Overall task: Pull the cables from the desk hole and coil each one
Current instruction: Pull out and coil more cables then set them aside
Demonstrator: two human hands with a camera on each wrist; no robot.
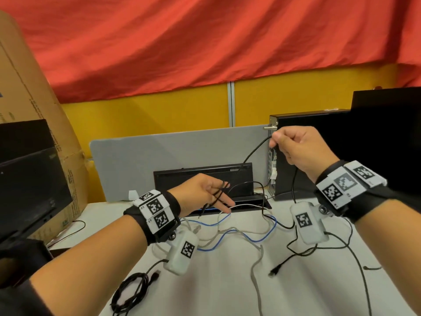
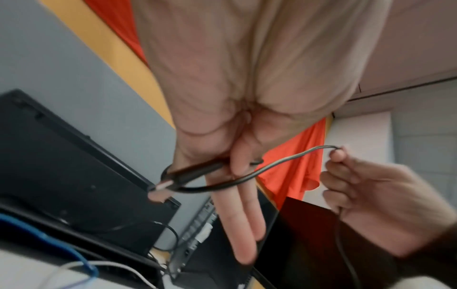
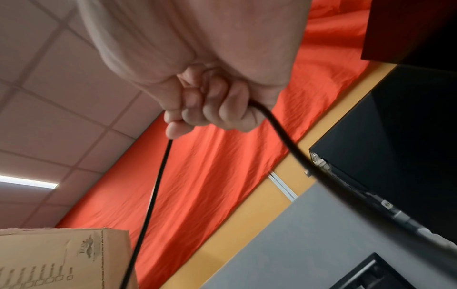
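Observation:
My left hand (image 1: pixel 218 197) hovers over the desk hole (image 1: pixel 246 199) with its fingers straight. A black cable (image 1: pixel 252 153) is looped round those fingers, and the thumb pins its plug (image 2: pixel 195 172) against them. That cable rises to my right hand (image 1: pixel 276 140), which pinches it high up by the computer tower; the right wrist view shows the fingers (image 3: pixel 210 109) curled round the black cable (image 3: pixel 158 185). A blue cable (image 1: pixel 250 238), a white cable (image 1: pixel 246 205) and a grey cable (image 1: pixel 255 270) trail out of the hole across the desk. A coiled black cable (image 1: pixel 132 290) lies at the front left.
A cardboard box (image 1: pixel 29 87) and a dark monitor (image 1: pixel 29 183) stand at the left. A black computer tower (image 1: pixel 293 156) and another monitor (image 1: pixel 387 133) stand at the right. A keyboard (image 1: pixel 200 179) leans on the grey partition (image 1: pixel 159 151) behind the hole. A loose black cable (image 1: pixel 276 270) lies at the front right.

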